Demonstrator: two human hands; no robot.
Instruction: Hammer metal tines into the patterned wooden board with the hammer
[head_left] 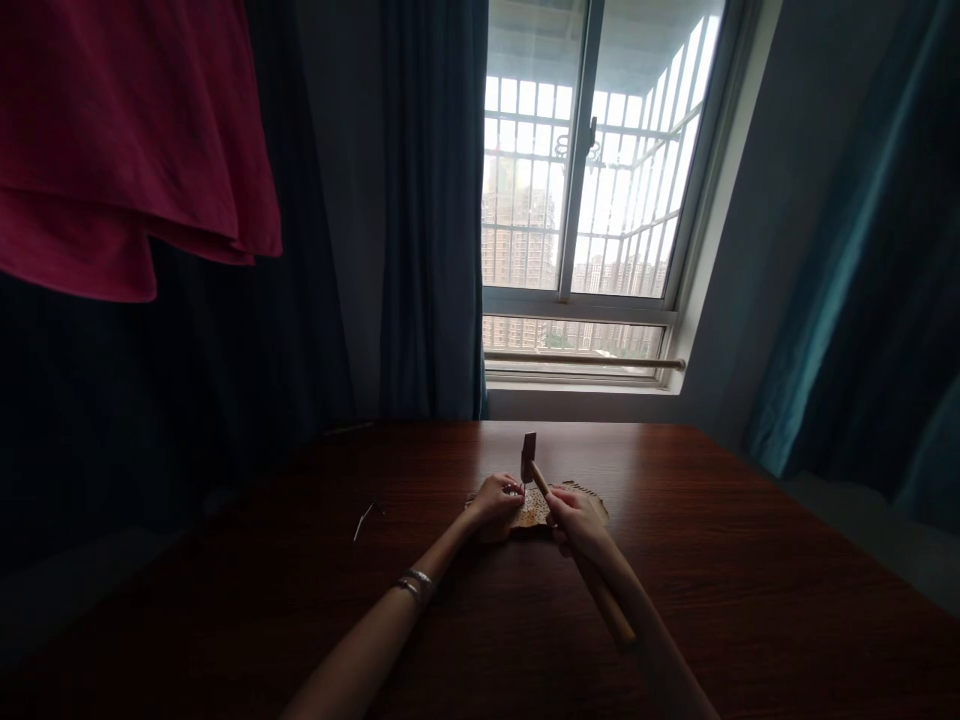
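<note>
My right hand (581, 525) is closed round the wooden handle of a hammer (529, 458), whose end reaches back under my forearm. The hammer's head is raised a little above my left hand (496, 500). The fingers of that left hand are pinched together around a thin, upright nail (524, 491), too small to see in detail. Beneath both hands lies a flat, light-brown piece of wood (534, 513) with an uneven edge. Many small dark dots cover its surface; whether they are holes or nail heads I cannot tell. My hands hide parts of the wood.
A thin, bent metal object (365, 520) lies to the left on the dark, glossy wooden table (420, 620). Beyond the table's far edge is a barred window (577, 200) with blue curtains (431, 200). A red cloth (135, 140) hangs at upper left.
</note>
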